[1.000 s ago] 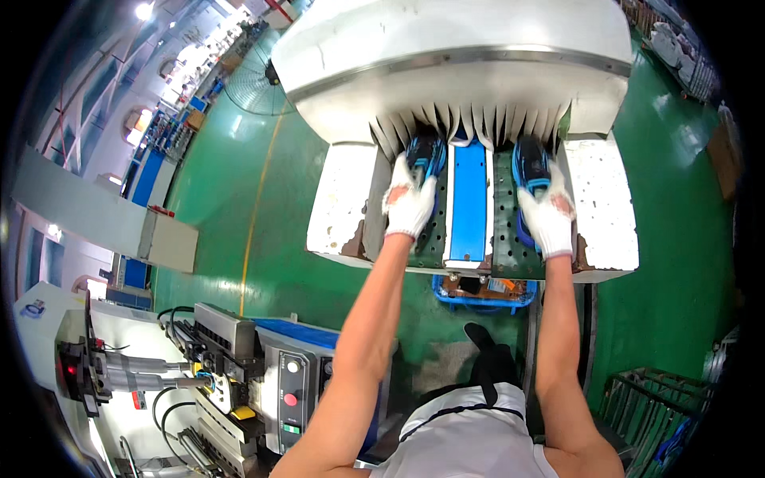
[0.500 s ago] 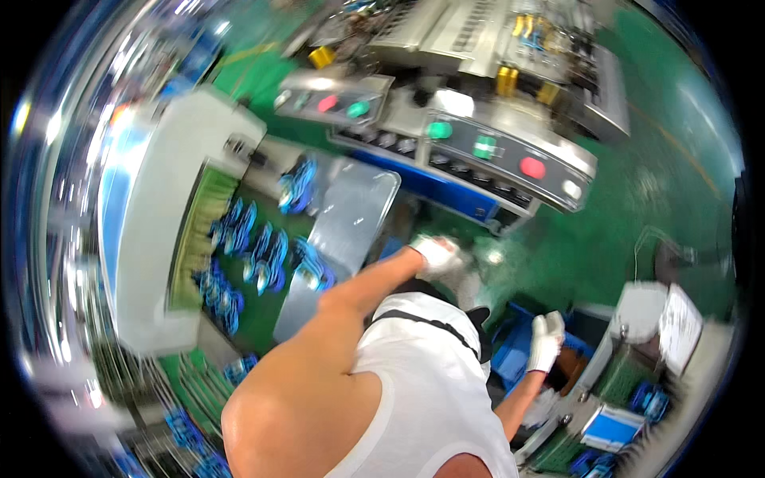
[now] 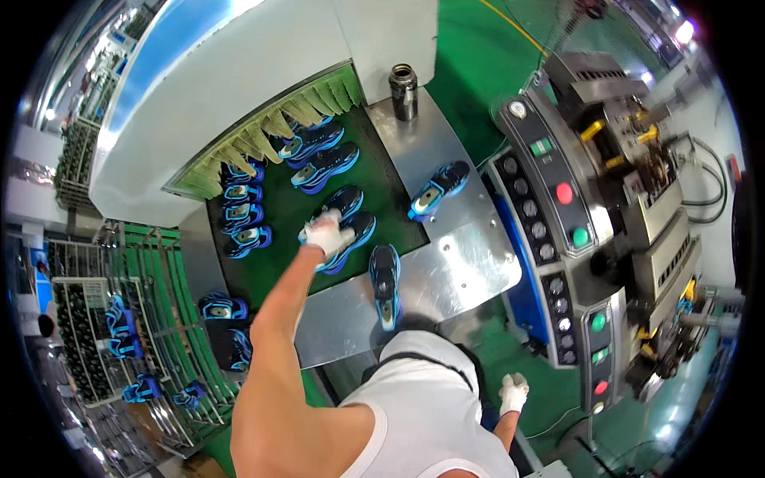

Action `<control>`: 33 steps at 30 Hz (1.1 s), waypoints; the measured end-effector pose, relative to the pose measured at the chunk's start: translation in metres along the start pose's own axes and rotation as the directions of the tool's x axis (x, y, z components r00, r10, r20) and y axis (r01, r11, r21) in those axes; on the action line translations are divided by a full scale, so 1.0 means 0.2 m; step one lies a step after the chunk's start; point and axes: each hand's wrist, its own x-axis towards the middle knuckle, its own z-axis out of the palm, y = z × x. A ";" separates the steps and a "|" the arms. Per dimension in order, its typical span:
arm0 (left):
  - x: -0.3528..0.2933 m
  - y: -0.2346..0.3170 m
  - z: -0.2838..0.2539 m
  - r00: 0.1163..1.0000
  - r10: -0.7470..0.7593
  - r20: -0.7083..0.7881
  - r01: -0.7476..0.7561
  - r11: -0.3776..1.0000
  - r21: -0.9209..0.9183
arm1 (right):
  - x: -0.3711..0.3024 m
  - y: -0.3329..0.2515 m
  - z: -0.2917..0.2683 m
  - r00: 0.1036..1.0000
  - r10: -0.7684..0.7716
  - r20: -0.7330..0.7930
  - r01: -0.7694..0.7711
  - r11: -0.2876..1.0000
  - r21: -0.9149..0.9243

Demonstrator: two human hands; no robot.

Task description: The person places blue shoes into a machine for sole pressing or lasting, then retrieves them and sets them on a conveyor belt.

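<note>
My left hand, in a white glove, reaches over a pair of black and blue shoes on the green belt. Its thumb is spread from the fingers. The hand covers the heel part of the farther shoe, and its thumb side is beside the nearer shoe. Whether it touches or grips either one I cannot tell. My right hand, also gloved in white, hangs low by my right side with loosely parted fingers and nothing in it. One similar shoe lies on the metal ledge before me; another shoe lies farther right.
More shoes sit on the belt by a green strip curtain under a white machine housing. A dark flask stands on the metal. At right is a machine with button panels; at left, wire racks.
My view has turned left, bringing the belt in front of me. My left arm now reaches out over the shoes, and my right hand hangs lower at my side.
</note>
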 end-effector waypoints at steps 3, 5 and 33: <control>-0.03 -0.02 0.37 0.995 -0.019 0.094 0.024 0.998 -0.055 | 0.04 -0.04 -0.01 0.997 -0.071 0.033 0.075 0.989 -0.128; 0.02 -0.11 0.34 0.995 0.100 0.011 -0.099 0.993 -0.070 | -0.03 -0.18 -0.01 0.995 -0.042 0.092 0.055 0.988 -0.147; -0.39 1.98 -0.54 0.817 0.568 -0.103 -0.295 0.259 -0.920 | 0.07 -1.52 -0.27 0.476 -0.622 0.622 -0.339 0.522 0.782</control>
